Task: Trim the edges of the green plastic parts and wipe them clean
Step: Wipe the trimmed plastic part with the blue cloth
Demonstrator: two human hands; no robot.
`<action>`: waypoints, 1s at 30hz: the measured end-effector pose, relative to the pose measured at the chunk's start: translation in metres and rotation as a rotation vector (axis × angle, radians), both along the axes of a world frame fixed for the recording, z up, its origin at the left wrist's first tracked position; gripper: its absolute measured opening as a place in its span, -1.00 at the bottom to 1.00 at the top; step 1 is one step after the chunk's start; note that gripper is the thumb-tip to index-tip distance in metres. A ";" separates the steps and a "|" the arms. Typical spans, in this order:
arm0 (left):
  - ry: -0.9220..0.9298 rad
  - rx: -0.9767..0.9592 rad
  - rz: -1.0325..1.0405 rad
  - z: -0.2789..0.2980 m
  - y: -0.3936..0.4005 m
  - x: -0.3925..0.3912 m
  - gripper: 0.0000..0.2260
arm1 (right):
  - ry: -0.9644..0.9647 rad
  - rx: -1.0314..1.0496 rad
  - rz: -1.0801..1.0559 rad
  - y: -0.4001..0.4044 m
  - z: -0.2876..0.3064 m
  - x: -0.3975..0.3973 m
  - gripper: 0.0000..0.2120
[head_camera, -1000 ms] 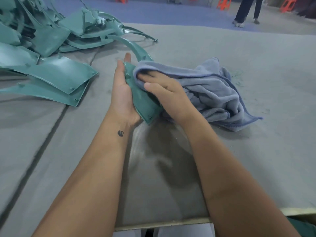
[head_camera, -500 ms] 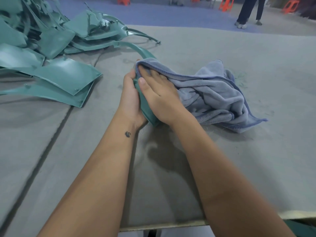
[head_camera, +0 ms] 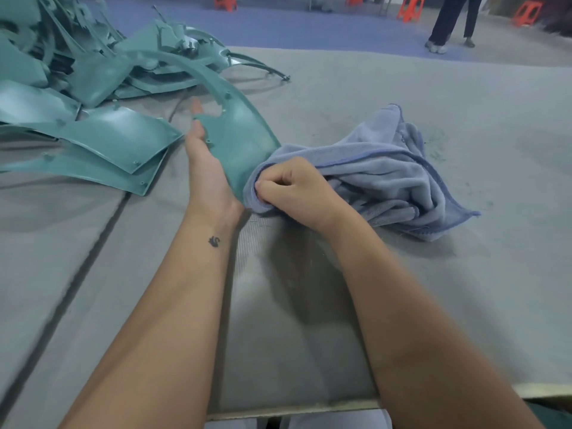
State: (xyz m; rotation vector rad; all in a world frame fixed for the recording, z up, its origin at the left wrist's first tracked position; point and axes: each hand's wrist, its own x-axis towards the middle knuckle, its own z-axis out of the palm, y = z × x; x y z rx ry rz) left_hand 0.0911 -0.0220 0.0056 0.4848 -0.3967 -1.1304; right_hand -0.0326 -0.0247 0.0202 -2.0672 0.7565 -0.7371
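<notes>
The left hand [head_camera: 206,168] props the green part [head_camera: 240,140] up off the tabletop [head_camera: 464,289], fingers straight behind it. Right hand [head_camera: 297,188] fingers clench the cloth [head_camera: 387,174] against the part's near edge.

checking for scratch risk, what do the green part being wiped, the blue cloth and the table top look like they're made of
Green part: looks like moulded plastic, smooth semi-gloss, with soft highlights and small moulded pegs.
Blue cloth: seems soft terry or microfibre, with fuzzy pile and a stitched hem.
Table top: matte grey, felt-like or ribbed matting; exact material unclear.
</notes>
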 end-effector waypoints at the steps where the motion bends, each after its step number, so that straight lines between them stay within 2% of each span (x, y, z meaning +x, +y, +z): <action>1: -0.037 0.011 -0.012 0.000 0.001 -0.004 -0.53 | 0.000 -0.067 -0.036 -0.002 -0.002 0.001 -0.68; 4: -0.010 0.037 -0.074 0.004 0.002 -0.007 -0.60 | -0.046 -0.162 -0.198 -0.011 -0.006 -0.001 -0.66; 7: -0.037 0.017 -0.100 0.005 0.004 -0.003 -0.56 | -0.131 -0.208 -0.327 -0.025 -0.006 -0.011 -0.85; 10: -0.047 0.087 -0.054 0.006 0.005 -0.002 -0.69 | -0.174 -0.201 -0.422 -0.029 -0.004 -0.015 -0.58; 12: -0.017 0.142 -0.025 0.007 0.004 0.002 -0.66 | -0.410 -0.014 -0.491 -0.029 0.001 -0.014 -0.55; 14: 0.006 0.143 0.038 0.007 0.004 0.004 -0.68 | -0.752 0.253 -0.473 -0.030 0.010 -0.020 -0.55; 15: 0.017 0.117 0.059 0.009 0.005 0.004 -0.73 | -0.905 0.382 -0.424 -0.033 0.013 -0.026 -0.58; 17: 0.050 0.071 0.079 0.010 0.006 0.005 -0.62 | -1.064 0.604 -0.290 -0.038 0.016 -0.039 -0.75; 18: 0.077 0.064 0.095 0.011 0.007 0.004 -0.58 | -1.071 0.701 -0.228 -0.038 0.018 -0.041 -0.81; 20: 0.160 0.036 0.083 0.010 0.006 0.002 -0.65 | -1.041 0.780 -0.222 -0.036 0.016 -0.037 -0.79; 22: 0.154 -0.014 0.070 0.009 0.005 -0.002 -0.73 | -1.039 0.689 -0.300 -0.036 0.013 -0.024 -0.85; 23: 0.142 -0.045 0.069 0.009 0.005 -0.004 -0.78 | -0.977 0.610 -0.331 -0.034 0.013 -0.018 -0.80; 24: 0.139 -0.059 0.072 0.008 0.004 -0.005 -0.78 | -0.878 0.534 -0.334 -0.032 0.010 -0.013 -0.75; 27: 0.264 -0.045 0.050 0.009 0.004 -0.005 -0.68 | -0.392 0.208 -0.336 -0.028 0.001 -0.009 -0.79; 28: 0.281 -0.024 0.047 0.008 0.002 -0.005 -0.66 | -0.296 0.145 -0.351 -0.027 -0.001 -0.009 -0.81; 30: 0.265 0.036 0.046 0.009 0.002 -0.008 -0.67 | -0.244 0.072 -0.426 -0.024 0.001 -0.009 -0.75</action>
